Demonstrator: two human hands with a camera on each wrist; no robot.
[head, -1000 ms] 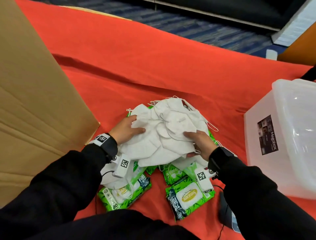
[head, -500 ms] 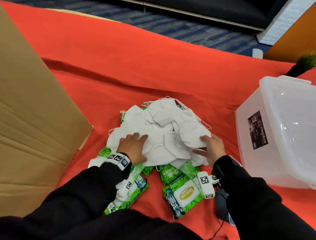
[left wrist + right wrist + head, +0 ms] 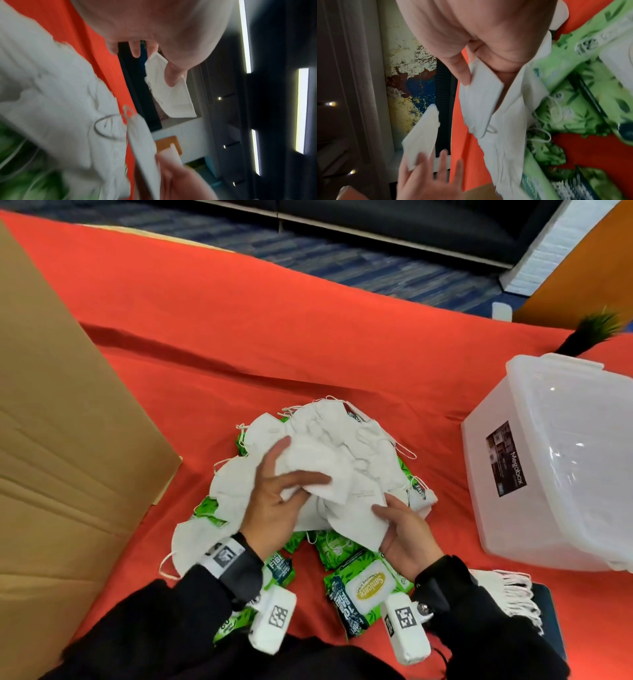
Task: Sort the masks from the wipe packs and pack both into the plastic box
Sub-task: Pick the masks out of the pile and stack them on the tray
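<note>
A heap of white masks (image 3: pixel 346 440) lies on the red cloth, on top of green wipe packs (image 3: pixel 371 585) that show at its near and left edges. My left hand (image 3: pixel 294 474) is raised over the heap and pinches one mask (image 3: pixel 171 93) between thumb and fingers. My right hand (image 3: pixel 390 525) holds another mask (image 3: pixel 481 97) by its near corner, thumb on top. The clear plastic box (image 3: pixel 565 467) stands to the right, tilted, its opening turned toward the heap.
A large cardboard box (image 3: pixel 68 457) rises along the left. The red cloth (image 3: pixel 308 337) spreads beyond the heap to the table's far edge. A white fringed cloth (image 3: pixel 507 590) and a dark flat item lie at the near right. A green plant (image 3: pixel 596 330) stands behind the plastic box.
Both hands were pressed flat onto the mask heap. Now they have lifted and each holds a single mask, the left hand turned with its fingers spread.
</note>
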